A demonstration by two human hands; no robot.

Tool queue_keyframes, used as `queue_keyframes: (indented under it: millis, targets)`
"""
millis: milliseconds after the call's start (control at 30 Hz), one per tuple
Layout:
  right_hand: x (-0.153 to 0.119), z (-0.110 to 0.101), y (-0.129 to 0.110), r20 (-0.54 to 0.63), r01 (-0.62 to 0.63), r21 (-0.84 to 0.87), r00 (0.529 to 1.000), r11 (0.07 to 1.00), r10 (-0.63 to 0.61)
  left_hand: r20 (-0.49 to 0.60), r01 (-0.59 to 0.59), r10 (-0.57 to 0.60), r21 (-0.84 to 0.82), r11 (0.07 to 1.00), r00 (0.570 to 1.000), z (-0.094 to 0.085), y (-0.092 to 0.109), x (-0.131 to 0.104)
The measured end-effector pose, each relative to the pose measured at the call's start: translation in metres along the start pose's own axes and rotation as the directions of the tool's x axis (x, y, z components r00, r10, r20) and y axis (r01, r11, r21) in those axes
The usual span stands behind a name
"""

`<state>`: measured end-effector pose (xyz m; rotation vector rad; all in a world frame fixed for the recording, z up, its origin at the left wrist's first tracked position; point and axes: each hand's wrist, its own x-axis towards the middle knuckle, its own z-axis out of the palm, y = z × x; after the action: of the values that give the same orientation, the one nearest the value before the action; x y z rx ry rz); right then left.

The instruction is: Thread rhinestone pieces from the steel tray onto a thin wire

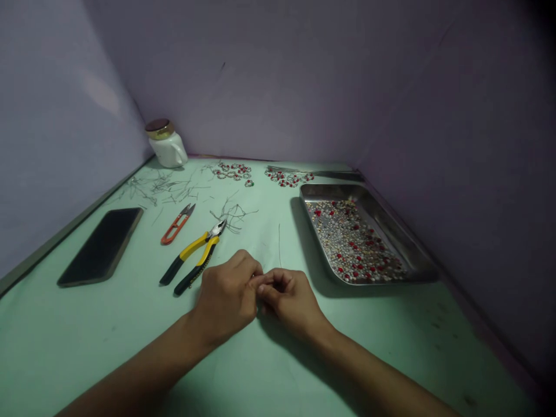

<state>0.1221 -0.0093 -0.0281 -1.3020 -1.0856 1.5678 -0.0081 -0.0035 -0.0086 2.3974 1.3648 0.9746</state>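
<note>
My left hand (228, 292) and my right hand (289, 298) meet at the fingertips over the green tabletop (243, 370). Both are closed in a pinch, and whatever lies between the fingers is too small or hidden to make out. A thin wire (279, 243) rises from just above my right hand. Beyond my left hand lie yellow-and-black pliers (194, 255), handles apart, with their jaws by a tangle of thin wires (234, 215). To the right, a metal tray (391, 231) holds small pale and red beads (356, 246).
Orange snips (177, 225) and a dark phone (102, 246) lie left. Loose wire pieces (160, 184) spread before a white lidded jar (167, 147). Beaded pieces (233, 171) and another beaded group (289, 177) sit at the back, near long thin rods (330, 173). Walls enclose the table.
</note>
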Motion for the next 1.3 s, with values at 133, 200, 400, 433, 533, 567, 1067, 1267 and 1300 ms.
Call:
queue_keyframes:
  millis: [133,200,400,433,533,567,1067,1267,1300]
  targets:
    - [-0.002,0.003,-0.008,-0.022,-0.096,0.155,0.995,0.983,0.1,-0.128,0.01,-0.011,-0.009,1.0,0.992,0.004,0.0,-0.001]
    - [-0.003,0.004,-0.009,-0.027,-0.081,0.215,0.996,0.973,0.088,-0.142,0.076,-0.088,-0.086,0.993,0.986,0.004,0.004,-0.001]
    - [-0.006,0.005,-0.006,-0.031,-0.043,0.33,0.998,0.943,0.056,0.106,0.508,-0.522,-0.459,0.729,0.846,0.001,0.011,0.005]
    - [-0.007,0.004,-0.005,-0.016,-0.035,0.331,0.999,0.943,0.042,0.167,0.532,-0.535,-0.536,0.655,0.828,0.001,0.01,0.005]
    - [-0.007,0.0,-0.003,0.066,-0.026,0.339,0.998,0.94,0.004,0.32,0.515,-0.453,-0.749,0.417,0.832,0.002,0.003,0.003]
    - [-0.007,-0.001,-0.002,0.096,-0.031,0.343,0.995,0.939,-0.003,0.357,0.506,-0.408,-0.787,0.353,0.84,0.002,0.0,0.002]
    - [-0.005,-0.021,-0.005,0.47,-0.152,0.27,0.883,0.951,0.007,0.48,0.45,-0.068,-0.753,0.48,0.875,-0.015,-0.001,0.007]
    - [0.004,-0.015,-0.004,0.082,-0.005,0.423,0.996,0.906,-0.033,0.287,0.569,-0.531,-0.649,0.504,0.797,-0.004,-0.011,0.011]
    - [0.005,-0.015,-0.004,0.037,0.009,0.43,0.999,0.903,-0.028,0.26,0.586,-0.57,-0.623,0.518,0.78,-0.003,-0.01,0.012]
